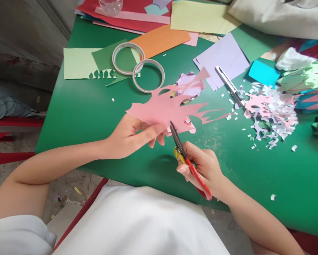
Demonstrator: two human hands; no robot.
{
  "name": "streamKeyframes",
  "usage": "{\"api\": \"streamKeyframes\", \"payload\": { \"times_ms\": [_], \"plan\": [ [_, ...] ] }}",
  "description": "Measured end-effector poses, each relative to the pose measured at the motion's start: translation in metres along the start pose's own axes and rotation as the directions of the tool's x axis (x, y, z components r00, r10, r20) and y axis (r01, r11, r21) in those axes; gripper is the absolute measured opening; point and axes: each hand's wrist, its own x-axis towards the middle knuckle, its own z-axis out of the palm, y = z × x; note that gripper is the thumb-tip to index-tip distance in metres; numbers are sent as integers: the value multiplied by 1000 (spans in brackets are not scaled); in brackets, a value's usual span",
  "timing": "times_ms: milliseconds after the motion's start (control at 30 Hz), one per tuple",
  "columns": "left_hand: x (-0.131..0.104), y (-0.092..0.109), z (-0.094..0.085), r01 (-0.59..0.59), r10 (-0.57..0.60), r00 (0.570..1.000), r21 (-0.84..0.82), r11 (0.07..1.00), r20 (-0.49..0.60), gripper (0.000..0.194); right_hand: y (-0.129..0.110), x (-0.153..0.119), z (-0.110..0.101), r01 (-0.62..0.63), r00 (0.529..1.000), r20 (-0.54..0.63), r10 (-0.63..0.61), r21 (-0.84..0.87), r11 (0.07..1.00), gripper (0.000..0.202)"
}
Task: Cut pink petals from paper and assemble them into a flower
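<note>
A pink sheet of paper with jagged, cut-out edges is pinched in my left hand, thumb on top and fingers beneath. My right hand grips red-handled scissors that have dark blades and a yellow part near the pivot. The blades meet the lower edge of the pink paper, just right of my left thumb. Small pink cut pieces show under the sheet's lower right edge. Behind the sheet's upper right part is a cut purple paper piece, partly covered.
Two tape rolls lie on the green table beyond the pink paper. A utility knife rests across purple sheets. Right of it is a heap of paper scraps. Coloured sheets and a pale cloth line the far side.
</note>
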Motion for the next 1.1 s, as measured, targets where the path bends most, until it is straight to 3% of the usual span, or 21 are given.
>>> {"api": "streamKeyframes", "payload": {
  "times_ms": [367, 500, 700, 967, 1100],
  "plan": [
    [-6, 2, 7, 61, -61, 998, 17, 998, 3, 36, -2, -3, 9, -129, 976, 203, 78, 249, 960, 68],
    [-6, 4, 7, 67, -68, 997, 12, 998, 38, 30, 1, -3, 11, -99, 970, 243, 16, 332, 938, 71],
    [-9, 5, 9, 21, -33, 989, 81, 996, 142, 26, -7, -1, 10, -129, 965, 260, 43, 325, 937, 71],
    [-8, 6, 7, 42, -65, 988, 168, 985, 136, 28, -6, -1, 12, -59, 978, 209, -7, 309, 949, 67],
    [-8, 6, 5, 47, -77, 988, 220, 974, 133, 25, -8, -1, 11, -97, 983, 177, 48, 280, 955, 68]
  ]
}}
